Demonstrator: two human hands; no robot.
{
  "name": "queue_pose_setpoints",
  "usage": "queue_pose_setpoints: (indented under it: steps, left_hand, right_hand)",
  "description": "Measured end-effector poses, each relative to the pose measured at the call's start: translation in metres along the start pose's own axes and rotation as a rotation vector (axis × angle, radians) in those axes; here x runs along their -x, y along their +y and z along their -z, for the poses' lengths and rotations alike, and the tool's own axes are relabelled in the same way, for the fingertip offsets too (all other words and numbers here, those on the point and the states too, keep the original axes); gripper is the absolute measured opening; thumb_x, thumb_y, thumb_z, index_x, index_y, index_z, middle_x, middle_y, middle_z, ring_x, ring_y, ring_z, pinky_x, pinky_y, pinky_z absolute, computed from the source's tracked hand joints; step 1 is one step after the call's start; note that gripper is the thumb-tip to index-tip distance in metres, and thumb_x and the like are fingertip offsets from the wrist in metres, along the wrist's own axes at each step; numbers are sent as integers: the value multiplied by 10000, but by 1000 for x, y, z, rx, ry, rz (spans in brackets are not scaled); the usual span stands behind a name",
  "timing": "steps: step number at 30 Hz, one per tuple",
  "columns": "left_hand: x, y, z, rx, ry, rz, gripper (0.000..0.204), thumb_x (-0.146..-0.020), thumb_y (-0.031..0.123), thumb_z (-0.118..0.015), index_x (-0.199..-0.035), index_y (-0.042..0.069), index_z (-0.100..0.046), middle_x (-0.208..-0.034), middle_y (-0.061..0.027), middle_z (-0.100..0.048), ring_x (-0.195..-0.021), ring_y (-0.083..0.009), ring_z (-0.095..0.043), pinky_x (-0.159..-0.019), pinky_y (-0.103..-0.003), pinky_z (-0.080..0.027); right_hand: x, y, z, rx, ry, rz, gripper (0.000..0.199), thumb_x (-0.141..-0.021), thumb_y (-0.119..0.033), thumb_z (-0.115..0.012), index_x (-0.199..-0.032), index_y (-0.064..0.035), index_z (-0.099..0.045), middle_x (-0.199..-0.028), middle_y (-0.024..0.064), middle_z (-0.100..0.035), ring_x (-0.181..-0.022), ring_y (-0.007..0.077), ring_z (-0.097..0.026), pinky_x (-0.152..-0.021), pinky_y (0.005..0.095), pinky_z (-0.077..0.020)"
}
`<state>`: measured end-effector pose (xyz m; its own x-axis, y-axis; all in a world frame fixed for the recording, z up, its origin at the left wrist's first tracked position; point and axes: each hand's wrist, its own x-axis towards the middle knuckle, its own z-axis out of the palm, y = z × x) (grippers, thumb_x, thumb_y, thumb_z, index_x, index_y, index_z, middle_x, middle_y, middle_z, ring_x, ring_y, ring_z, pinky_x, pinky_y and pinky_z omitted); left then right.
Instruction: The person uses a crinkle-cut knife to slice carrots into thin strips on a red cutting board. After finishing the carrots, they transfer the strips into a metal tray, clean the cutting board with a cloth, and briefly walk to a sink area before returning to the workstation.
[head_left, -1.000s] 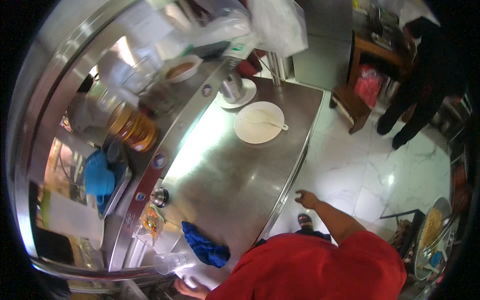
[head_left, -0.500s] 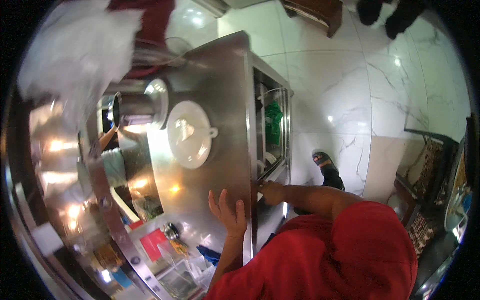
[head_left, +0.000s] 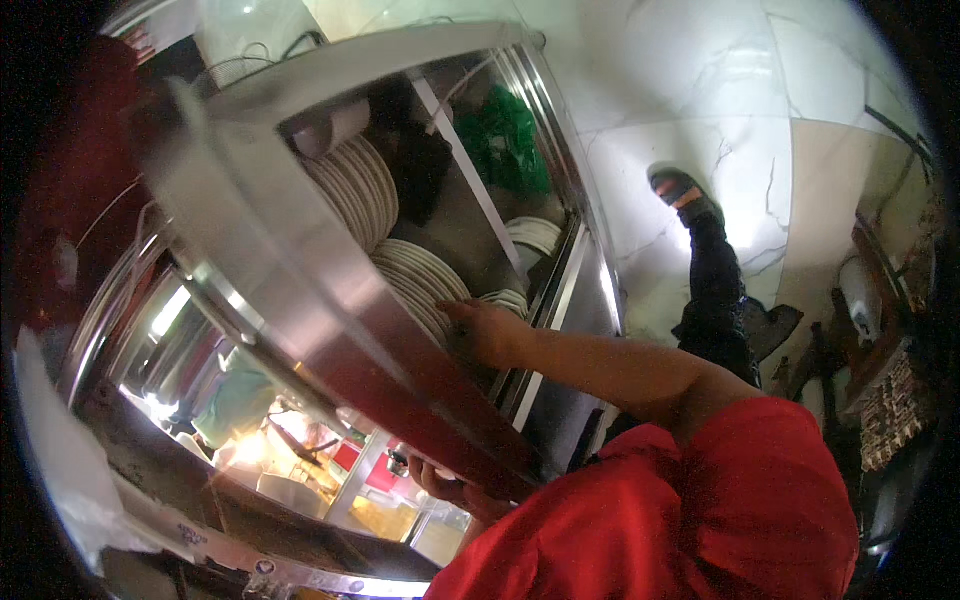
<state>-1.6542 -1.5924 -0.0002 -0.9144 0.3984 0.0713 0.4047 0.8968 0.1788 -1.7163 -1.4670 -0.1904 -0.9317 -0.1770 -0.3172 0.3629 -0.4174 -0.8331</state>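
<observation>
My right hand (head_left: 490,332) reaches into the steel counter's (head_left: 250,210) lower compartment, with its fingertips at the rim of the nearer stack of pale plates (head_left: 425,280). The forefinger is stretched out, while the thumb side is partly hidden; no plate is lifted away from the stack. Behind stands another stack of plates (head_left: 360,190), and a few white dishes (head_left: 535,236) lie beside the divider. Over on the worktop side, beyond the counter's edge, my left hand (head_left: 440,487) is partly covered by my sleeve, its visible fingers apart and slightly bent, holding nothing that shows.
A green plastic bag (head_left: 505,140) lies in the compartment behind a pale divider bar (head_left: 460,160). Steel door rails (head_left: 570,260) run along the opening. Lit food containers (head_left: 290,490) are at the lower left. A woven-seat chair (head_left: 895,410) stands on the right.
My view has tipped down toward the compartment, bringing the plate stacks into sight. My right hand has gone from the counter's side to the plates. The lidded white dish on the worktop is out of sight.
</observation>
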Motion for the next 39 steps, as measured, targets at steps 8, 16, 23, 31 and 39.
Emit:
queue_pose_setpoints:
  steps: [8,16,23,31,39]
  left_hand:
    - [-11,8,-3,-111,-76,23,715,-783,366,-652,-1344,132,-275,-1354,-133,-340,-1253,-288,-305,-1030,-422,-240]
    - [-24,13,2,-178,-128,58,704,-789,365,-640,-1341,116,-280,-1353,-142,-343,-1253,-291,-310,-1032,-420,-241]
    - [-32,14,-2,-222,-164,82,695,-795,364,-630,-1338,101,-285,-1352,-149,-345,-1253,-294,-314,-1034,-418,-243]
    - [-45,17,-2,-260,-207,93,685,-802,362,-618,-1335,85,-290,-1351,-158,-348,-1254,-296,-319,-1036,-415,-245]
    - [-50,20,-8,-263,-208,65,676,-808,361,-606,-1332,69,-295,-1351,-167,-351,-1254,-299,-324,-1038,-412,-247]
  right_hand:
    - [-71,16,-44,-6,56,-154,703,-763,-114,-613,-1376,-102,-269,-1244,250,-388,-1144,415,-429,-986,430,-387]
    - [-63,-1,-68,-123,20,-170,768,-730,-139,-634,-1379,-65,-230,-1218,250,-377,-1141,417,-410,-972,439,-386]
    - [-43,6,-80,-160,23,-72,728,-750,-124,-597,-1374,-36,-234,-1187,257,-401,-1125,414,-415,-971,428,-375]
    - [-42,9,-96,-247,53,34,708,-744,-97,-593,-1369,-37,-267,-1193,259,-419,-1080,408,-450,-949,435,-388]
    - [-107,-33,-19,-340,450,428,729,-733,-98,-629,-1365,-19,-276,-1183,240,-422,-1073,385,-452,-942,422,-390]
